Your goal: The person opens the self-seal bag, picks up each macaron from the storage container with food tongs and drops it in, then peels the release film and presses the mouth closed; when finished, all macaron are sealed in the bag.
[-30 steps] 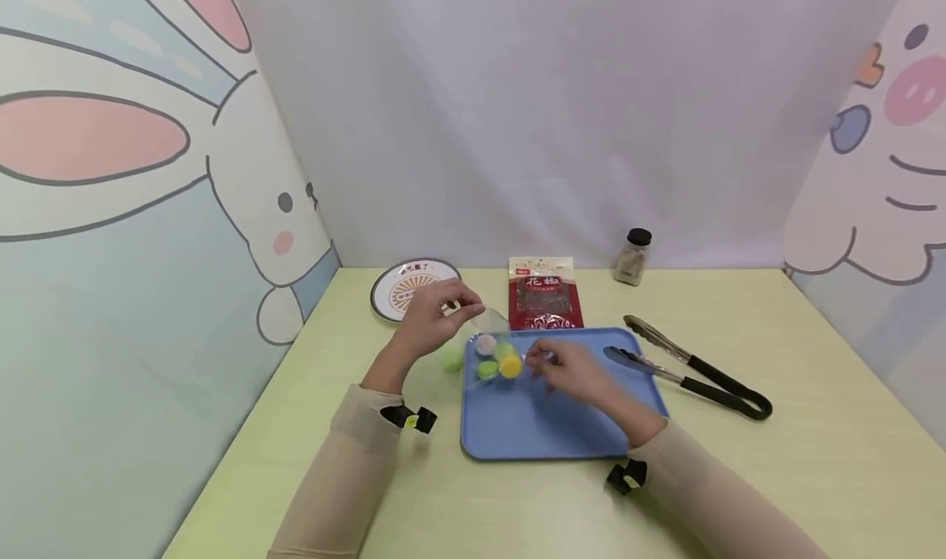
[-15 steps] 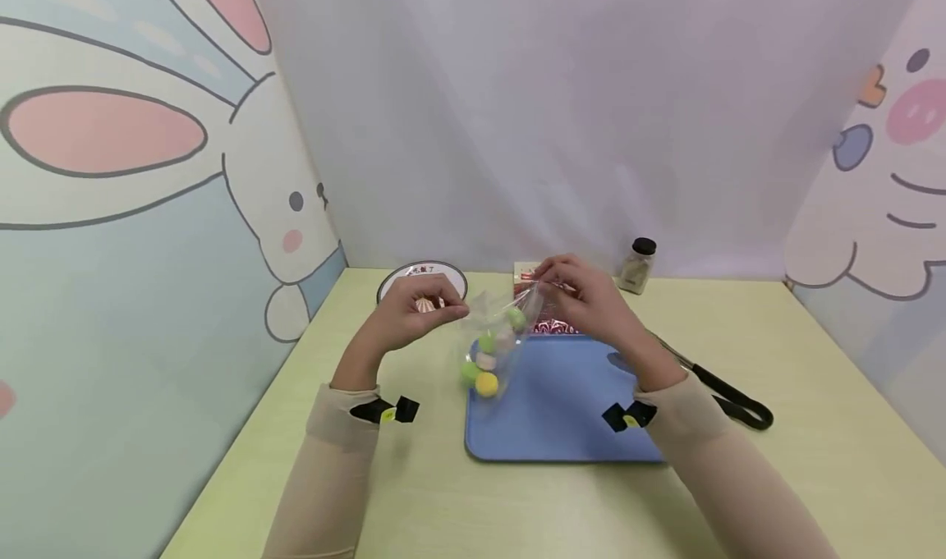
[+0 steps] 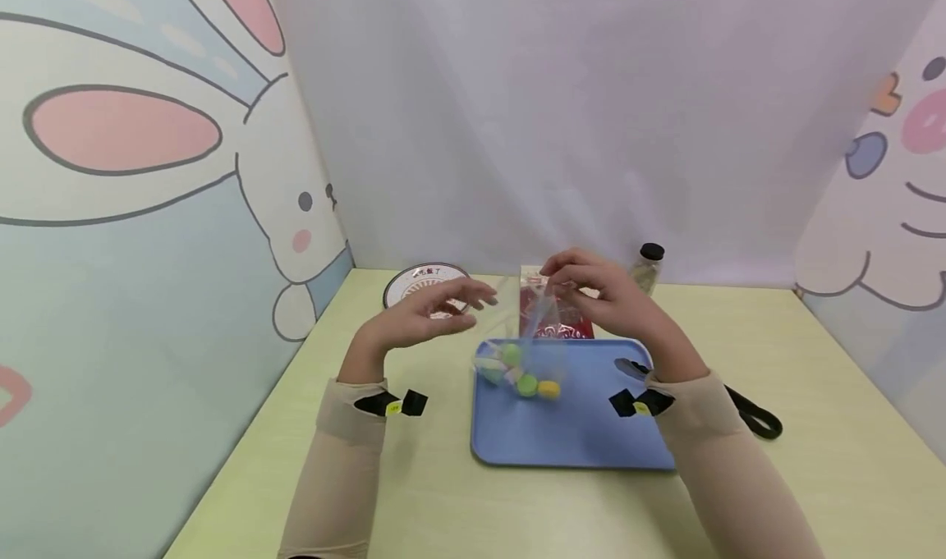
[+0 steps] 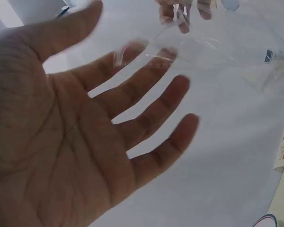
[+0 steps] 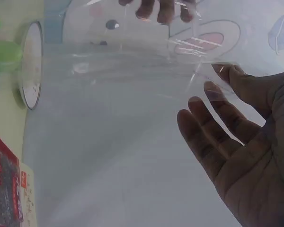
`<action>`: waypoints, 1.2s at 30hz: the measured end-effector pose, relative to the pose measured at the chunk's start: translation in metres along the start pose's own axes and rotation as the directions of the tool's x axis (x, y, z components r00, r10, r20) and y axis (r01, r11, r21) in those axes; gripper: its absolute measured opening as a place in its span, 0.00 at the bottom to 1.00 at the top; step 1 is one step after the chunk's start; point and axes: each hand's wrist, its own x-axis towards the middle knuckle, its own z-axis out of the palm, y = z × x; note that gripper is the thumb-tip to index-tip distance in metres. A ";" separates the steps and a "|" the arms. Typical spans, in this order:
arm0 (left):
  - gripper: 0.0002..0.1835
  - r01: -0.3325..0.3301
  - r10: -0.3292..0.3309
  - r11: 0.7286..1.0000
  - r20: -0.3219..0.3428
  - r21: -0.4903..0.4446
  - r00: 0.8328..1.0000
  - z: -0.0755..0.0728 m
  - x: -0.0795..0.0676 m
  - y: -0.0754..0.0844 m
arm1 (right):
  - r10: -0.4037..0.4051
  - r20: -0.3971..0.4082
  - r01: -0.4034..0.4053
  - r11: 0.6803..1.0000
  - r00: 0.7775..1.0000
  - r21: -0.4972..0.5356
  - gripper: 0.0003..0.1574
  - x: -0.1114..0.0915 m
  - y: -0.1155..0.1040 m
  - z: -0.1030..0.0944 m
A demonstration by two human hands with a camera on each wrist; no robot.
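A clear plastic bag [image 3: 547, 354] hangs over the blue tray [image 3: 569, 436]. Inside it lie several small macaron-like rounds: a green round [image 3: 527, 386], a yellow round [image 3: 549, 389] and pale ones. My right hand [image 3: 602, 292] pinches the bag's upper edge between thumb and forefinger; in the right wrist view the see-through film [image 5: 132, 66] runs from the fingertips. On the other side, my left hand [image 3: 424, 313] is spread with thumb apart. In the left wrist view its fingers [image 4: 156, 109] are outstretched, forefinger and middle fingertips at the bag's edge.
Behind the tray lies a red spice packet [image 3: 535, 304]. A patterned plate [image 3: 414, 284] is at the back left, and a black-capped jar [image 3: 646, 268] at the back right. Tongs [image 3: 757, 415] lie right of the tray, partly behind my right arm.
The bag has been lifted between my hands, then its contents shifted right over the tray. My right hand rose to the bag's edge. My left fingers have opened from their pinch.
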 end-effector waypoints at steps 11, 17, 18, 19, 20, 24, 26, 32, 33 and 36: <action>0.09 0.047 -0.037 0.997 -0.140 0.064 0.989 0.016 0.018 -0.001 | 0.003 0.062 -0.005 1.000 0.998 0.030 0.25 -0.033 -0.018 -0.019; 0.12 0.071 -0.071 0.997 -0.179 -0.008 0.981 0.014 0.020 -0.012 | -0.026 0.094 0.033 0.996 0.995 -0.080 0.17 -0.027 -0.026 -0.015; 0.15 0.088 -0.086 0.996 -0.172 0.004 0.981 0.016 0.022 -0.013 | -0.027 0.086 0.035 0.995 0.996 -0.095 0.16 -0.026 -0.025 -0.015; 0.18 0.110 -0.106 0.994 -0.167 0.015 0.980 0.020 0.026 -0.015 | -0.024 0.077 0.032 0.994 0.997 -0.106 0.16 -0.026 -0.024 -0.015; 0.22 0.138 -0.130 0.990 -0.166 0.033 0.978 0.025 0.030 -0.017 | -0.022 0.068 0.030 0.992 0.997 -0.119 0.16 -0.026 -0.022 -0.015; 0.35 0.254 -0.237 0.965 -0.193 0.070 0.952 0.051 0.051 -0.031 | 0.028 0.058 -0.018 0.987 0.998 -0.163 0.12 -0.028 -0.013 -0.012; 0.40 0.311 -0.296 0.949 -0.192 0.054 0.936 0.064 0.062 -0.042 | 0.065 0.069 -0.052 0.983 0.995 -0.178 0.10 -0.029 -0.010 -0.010; 0.34 0.365 -0.383 0.923 -0.203 -0.120 0.901 0.085 0.081 -0.062 | 0.361 -0.040 -0.360 0.905 0.932 -0.229 0.12 -0.037 -0.007 -0.005; 0.31 0.354 -0.378 0.925 -0.227 -0.141 0.897 0.086 0.084 -0.063 | 0.444 -0.079 -0.450 0.867 0.893 -0.214 0.18 -0.038 -0.005 -0.004; 0.21 0.314 -0.343 0.939 -0.310 -0.141 0.887 0.089 0.094 -0.062 | 0.670 -0.130 -0.683 0.721 0.731 -0.122 0.39 -0.039 0.007 0.003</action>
